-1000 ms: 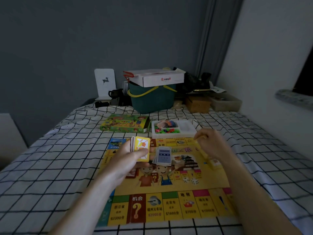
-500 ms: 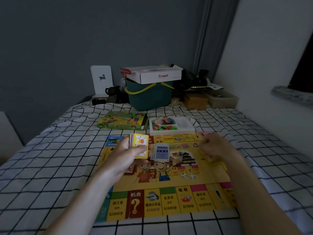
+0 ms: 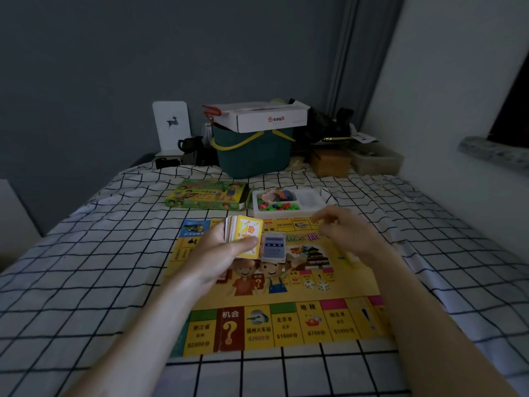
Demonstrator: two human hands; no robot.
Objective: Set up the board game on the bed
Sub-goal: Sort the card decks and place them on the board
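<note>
The yellow game board (image 3: 286,325) lies flat on the checked bed sheet (image 3: 86,282). My left hand (image 3: 214,256) grips a stack of yellow cards (image 3: 247,234) above the board's upper left part, thumb across the front card. A pile of blue-and-white cards (image 3: 274,247) lies on the board just right of that stack. My right hand (image 3: 343,233) hovers over the board's upper right part with its fingers loosely curled toward the yellow stack, and I see nothing in it. Two white dice (image 3: 317,285) lie near the board's middle.
Beyond the board lie the green game box (image 3: 207,194) and a white tray (image 3: 286,214) with small coloured pieces. A dark green bucket (image 3: 252,156) under a white carton (image 3: 266,118) stands at the bed's far end. A wall runs along the right.
My right hand dropped to the board's right side, then came back up and left toward the yellow stack. My left hand kept hold of the stack and barely moved.
</note>
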